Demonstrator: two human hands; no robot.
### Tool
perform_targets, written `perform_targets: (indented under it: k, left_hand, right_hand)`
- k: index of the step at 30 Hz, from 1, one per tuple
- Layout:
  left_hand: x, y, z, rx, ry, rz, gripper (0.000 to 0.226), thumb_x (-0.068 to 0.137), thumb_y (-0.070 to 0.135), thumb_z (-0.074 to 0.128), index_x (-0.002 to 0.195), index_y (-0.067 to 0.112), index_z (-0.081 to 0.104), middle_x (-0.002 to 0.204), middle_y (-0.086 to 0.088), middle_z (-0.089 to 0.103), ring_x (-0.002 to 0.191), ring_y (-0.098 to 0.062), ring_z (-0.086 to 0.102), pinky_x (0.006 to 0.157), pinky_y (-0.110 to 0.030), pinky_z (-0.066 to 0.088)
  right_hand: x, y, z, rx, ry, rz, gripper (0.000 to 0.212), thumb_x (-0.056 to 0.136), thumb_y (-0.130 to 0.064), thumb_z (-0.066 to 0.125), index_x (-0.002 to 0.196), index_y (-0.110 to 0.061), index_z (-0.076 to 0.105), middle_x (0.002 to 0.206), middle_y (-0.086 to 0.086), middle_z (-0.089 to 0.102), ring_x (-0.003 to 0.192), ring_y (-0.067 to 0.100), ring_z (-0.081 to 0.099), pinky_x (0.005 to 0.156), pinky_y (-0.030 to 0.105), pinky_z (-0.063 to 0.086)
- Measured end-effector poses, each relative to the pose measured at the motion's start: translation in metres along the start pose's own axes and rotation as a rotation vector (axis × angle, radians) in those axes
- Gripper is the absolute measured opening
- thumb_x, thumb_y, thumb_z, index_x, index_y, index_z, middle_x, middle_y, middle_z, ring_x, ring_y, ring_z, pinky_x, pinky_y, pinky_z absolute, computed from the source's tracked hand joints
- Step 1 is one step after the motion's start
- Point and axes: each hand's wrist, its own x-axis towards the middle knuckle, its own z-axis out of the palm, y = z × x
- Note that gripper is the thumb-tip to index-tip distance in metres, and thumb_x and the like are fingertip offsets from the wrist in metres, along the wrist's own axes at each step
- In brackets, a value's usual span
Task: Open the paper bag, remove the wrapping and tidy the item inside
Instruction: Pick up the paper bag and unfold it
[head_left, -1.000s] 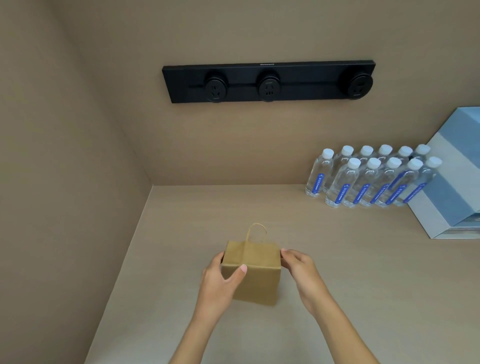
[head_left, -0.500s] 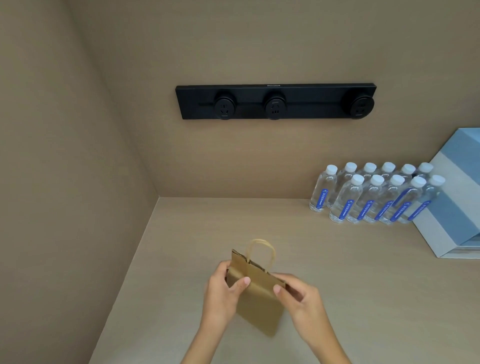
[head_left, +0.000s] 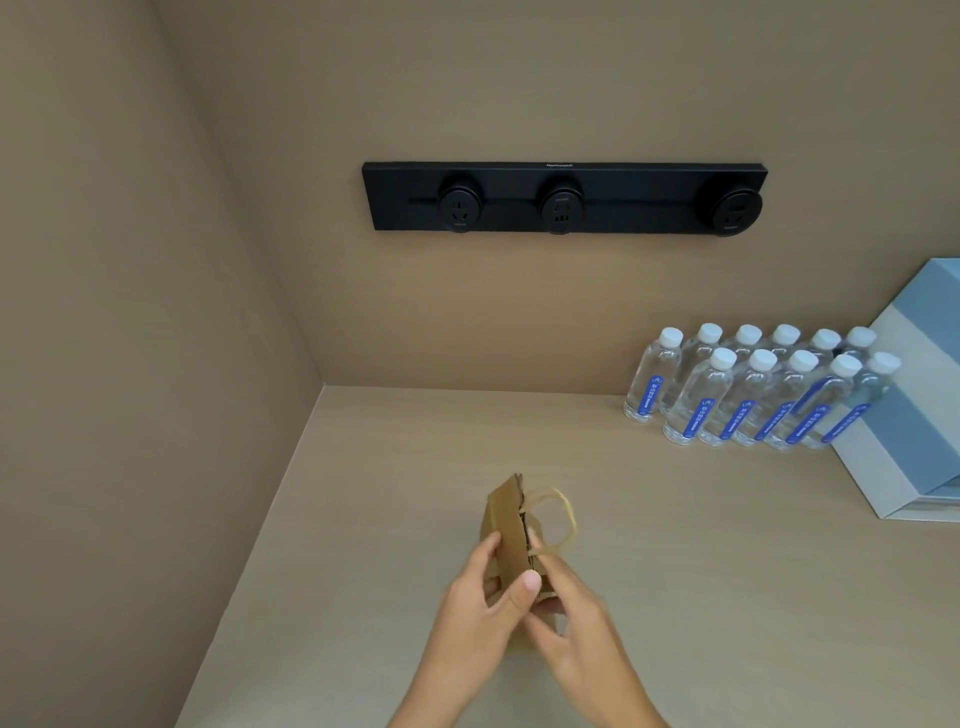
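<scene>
A small brown paper bag (head_left: 506, 525) with twine handles (head_left: 563, 517) is held upright over the beige counter (head_left: 675, 545), turned so its narrow side faces me. My left hand (head_left: 483, 608) grips its left side, thumb across the front. My right hand (head_left: 576, 618) holds the right side near the top, fingers by the mouth. The mouth shows only a thin dark slit. Whatever is inside is hidden.
Several water bottles (head_left: 753, 389) stand in rows at the back right. A blue and white box (head_left: 914, 415) leans beside them at the right edge. A black socket rail (head_left: 563, 197) is on the back wall. A side wall (head_left: 130, 364) closes the left.
The bag has been rotated from front-facing to edge-on and lifted toward me. Both hands have shifted closer together around it, the right hand moving to the top edge.
</scene>
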Motion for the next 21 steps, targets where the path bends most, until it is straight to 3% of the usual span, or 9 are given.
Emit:
perform_targets:
  k: [3, 7, 10, 12, 14, 18, 21]
  left_hand:
    - [-0.003, 0.007, -0.004, -0.019, -0.066, 0.006, 0.100, 0.062, 0.050, 0.080, 0.145, 0.013, 0.040, 0.104, 0.034, 0.072, 0.109, -0.003, 0.068, 0.095, -0.032, 0.055]
    - [-0.006, 0.017, -0.010, -0.008, -0.078, 0.008, 0.082, 0.069, 0.038, 0.075, 0.141, 0.016, 0.043, 0.102, 0.036, 0.071, 0.105, 0.000, 0.069, 0.080, -0.027, 0.057]
    - [-0.008, 0.020, -0.015, -0.055, -0.086, -0.056, 0.064, 0.085, 0.021, 0.070, 0.143, 0.012, 0.044, 0.127, 0.013, 0.069, 0.117, -0.010, 0.065, 0.103, -0.037, 0.050]
    - [-0.008, 0.021, -0.017, -0.080, -0.087, -0.090, 0.055, 0.093, 0.010, 0.063, 0.144, 0.011, 0.042, 0.135, 0.003, 0.064, 0.120, -0.014, 0.064, 0.108, -0.043, 0.046]
    - [-0.007, 0.023, -0.017, -0.100, -0.088, -0.108, 0.052, 0.094, 0.012, 0.062, 0.142, 0.014, 0.043, 0.133, 0.002, 0.066, 0.116, -0.014, 0.066, 0.104, -0.040, 0.049]
    - [-0.004, 0.026, -0.013, -0.127, -0.082, -0.128, 0.051, 0.090, 0.017, 0.069, 0.135, 0.021, 0.044, 0.119, 0.005, 0.074, 0.106, -0.013, 0.072, 0.080, -0.025, 0.057]
    - [-0.004, 0.027, -0.017, -0.163, -0.113, -0.154, 0.047, 0.089, 0.017, 0.070, 0.130, 0.025, 0.046, 0.116, 0.006, 0.075, 0.104, -0.017, 0.073, 0.078, -0.027, 0.058]
  right_hand:
    - [0.001, 0.000, 0.000, 0.079, -0.062, 0.080, 0.077, 0.084, -0.013, 0.070, 0.143, -0.049, 0.036, 0.114, -0.015, 0.071, 0.093, 0.009, 0.072, 0.077, 0.012, 0.052]
    - [0.004, -0.005, -0.002, 0.198, -0.144, 0.156, 0.079, 0.081, -0.024, 0.077, 0.144, -0.045, 0.035, 0.118, -0.011, 0.071, 0.100, 0.010, 0.070, 0.082, 0.023, 0.055]
    - [0.004, -0.010, -0.005, 0.278, -0.156, 0.165, 0.077, 0.084, -0.040, 0.073, 0.149, -0.036, 0.031, 0.136, -0.007, 0.060, 0.118, 0.016, 0.060, 0.093, 0.033, 0.052]
    - [0.004, -0.010, -0.007, 0.318, -0.143, 0.190, 0.072, 0.084, -0.044, 0.071, 0.147, -0.037, 0.036, 0.139, -0.003, 0.057, 0.121, 0.022, 0.058, 0.098, 0.041, 0.050]
    - [0.004, -0.011, -0.007, 0.333, -0.141, 0.216, 0.071, 0.084, -0.044, 0.072, 0.146, -0.034, 0.039, 0.137, 0.001, 0.059, 0.121, 0.026, 0.057, 0.098, 0.044, 0.050]
    - [0.005, -0.013, -0.005, 0.355, -0.149, 0.259, 0.073, 0.083, -0.047, 0.071, 0.147, -0.028, 0.040, 0.134, -0.001, 0.062, 0.118, 0.018, 0.059, 0.090, 0.031, 0.051]
    - [0.005, -0.017, -0.004, 0.373, -0.140, 0.280, 0.068, 0.083, -0.052, 0.068, 0.143, -0.031, 0.043, 0.131, -0.005, 0.064, 0.117, 0.014, 0.062, 0.087, 0.030, 0.053]
